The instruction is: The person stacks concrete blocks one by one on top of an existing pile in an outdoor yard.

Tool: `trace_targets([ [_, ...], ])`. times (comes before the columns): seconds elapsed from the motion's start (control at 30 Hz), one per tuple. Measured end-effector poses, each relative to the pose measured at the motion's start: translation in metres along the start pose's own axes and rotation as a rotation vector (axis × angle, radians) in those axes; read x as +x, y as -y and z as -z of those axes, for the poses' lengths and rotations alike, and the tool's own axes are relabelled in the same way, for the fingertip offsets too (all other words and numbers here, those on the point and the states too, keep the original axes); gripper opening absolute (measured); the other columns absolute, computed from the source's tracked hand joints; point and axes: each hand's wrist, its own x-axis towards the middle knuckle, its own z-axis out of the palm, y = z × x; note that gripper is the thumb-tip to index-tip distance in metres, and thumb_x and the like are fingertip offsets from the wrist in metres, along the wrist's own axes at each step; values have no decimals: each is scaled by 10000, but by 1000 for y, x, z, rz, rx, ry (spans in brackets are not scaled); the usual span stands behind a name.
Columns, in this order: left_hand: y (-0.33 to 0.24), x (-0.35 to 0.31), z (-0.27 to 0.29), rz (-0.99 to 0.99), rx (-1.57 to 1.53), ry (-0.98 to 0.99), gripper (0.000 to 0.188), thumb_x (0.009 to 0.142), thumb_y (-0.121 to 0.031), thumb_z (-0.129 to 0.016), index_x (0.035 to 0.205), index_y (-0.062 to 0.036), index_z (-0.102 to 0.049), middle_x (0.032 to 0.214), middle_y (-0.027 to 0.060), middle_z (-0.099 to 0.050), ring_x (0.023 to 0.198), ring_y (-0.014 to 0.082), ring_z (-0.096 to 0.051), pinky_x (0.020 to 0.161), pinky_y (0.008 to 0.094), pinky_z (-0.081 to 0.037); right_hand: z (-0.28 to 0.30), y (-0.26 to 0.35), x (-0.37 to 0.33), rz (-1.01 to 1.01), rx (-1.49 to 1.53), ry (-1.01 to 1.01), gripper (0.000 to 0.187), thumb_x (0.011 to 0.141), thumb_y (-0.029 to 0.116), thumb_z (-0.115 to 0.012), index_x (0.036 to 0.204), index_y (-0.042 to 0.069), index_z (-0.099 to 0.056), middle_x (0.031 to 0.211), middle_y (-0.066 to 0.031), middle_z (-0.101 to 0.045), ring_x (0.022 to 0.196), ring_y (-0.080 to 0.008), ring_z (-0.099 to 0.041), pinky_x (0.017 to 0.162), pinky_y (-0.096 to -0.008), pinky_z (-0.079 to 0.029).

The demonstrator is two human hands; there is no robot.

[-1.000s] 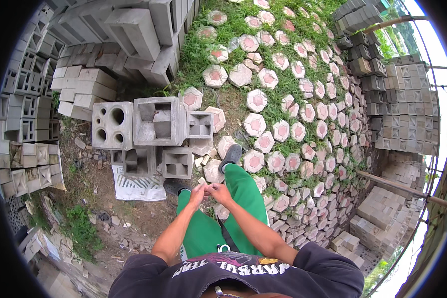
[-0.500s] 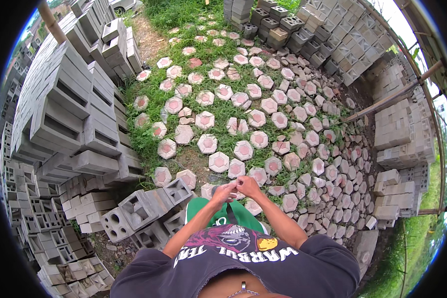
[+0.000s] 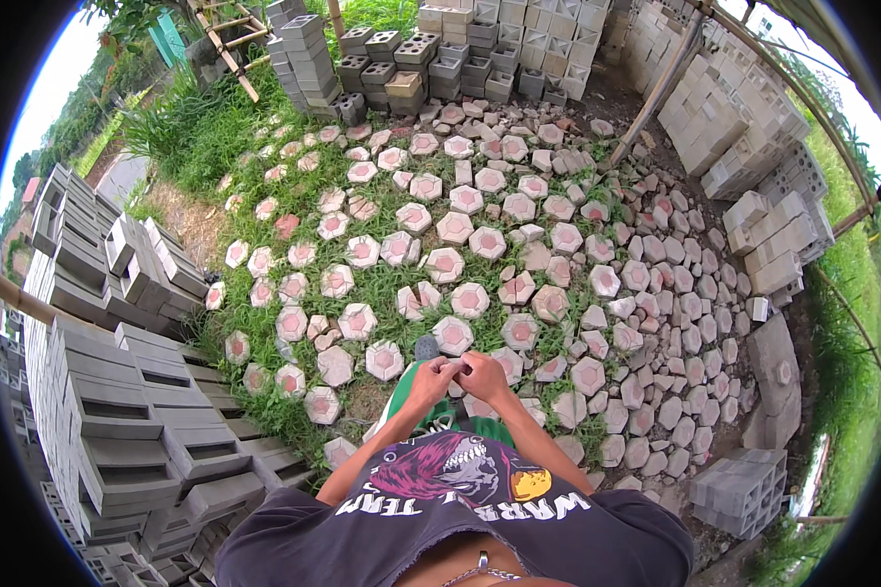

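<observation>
My left hand (image 3: 433,382) and my right hand (image 3: 486,377) meet in front of my waist, above the green shorts (image 3: 431,411). The fingers of both are closed, fingertips pressed together where the hands touch. Whatever lies between them, if anything, is too small to make out. Just beyond my left hand, a grey shoe (image 3: 427,347) shows on the ground. Beside it lies a hexagonal paving block (image 3: 453,335) with a reddish centre.
Hexagonal pavers (image 3: 455,227) with grass between them spread over the ground ahead. Stacked grey concrete blocks (image 3: 117,411) rise on the left, hollow blocks (image 3: 387,68) at the back. More block stacks (image 3: 724,117) and a slanted bamboo pole (image 3: 656,93) stand on the right.
My view has swung to the right and I have moved forward over the pavers. The left-hand stacks now sit farther left, and the grey shoe shows more. My hands stay together.
</observation>
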Motion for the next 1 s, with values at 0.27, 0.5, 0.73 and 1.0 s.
trace_targets([
  [0.27,-80,150,54,-262,-47,42,240,813,-199,-612,683,3,-622,667,22,-603,634,78,-506,577,260,-402,19,-4,162,-18,-4,-80,310,780,316,-678,716,36,-561,716,-139,-592,704,-368,-599,586,-446,-459],
  [0.5,-123,216,70,-363,-137,-45,355,803,-235,-601,574,-15,-442,543,-20,-416,552,58,-368,477,284,-301,37,7,247,-22,71,-126,258,783,223,-671,734,5,-543,719,-169,-571,682,-375,-587,581,-432,-449],
  [0.73,-151,251,69,-376,-150,-55,328,801,-186,-595,575,-19,-427,534,-27,-396,541,50,-366,463,282,-300,48,-15,292,20,112,-111,275,753,235,-714,723,2,-571,698,-124,-580,642,-291,-603,572,-375,-459],
  [1.0,-186,376,47,-438,-64,-104,285,822,-172,-599,607,1,-527,555,-39,-440,551,41,-375,468,255,-296,84,-86,403,94,217,-156,275,754,250,-722,738,7,-593,707,-125,-596,632,-290,-607,564,-366,-466],
])
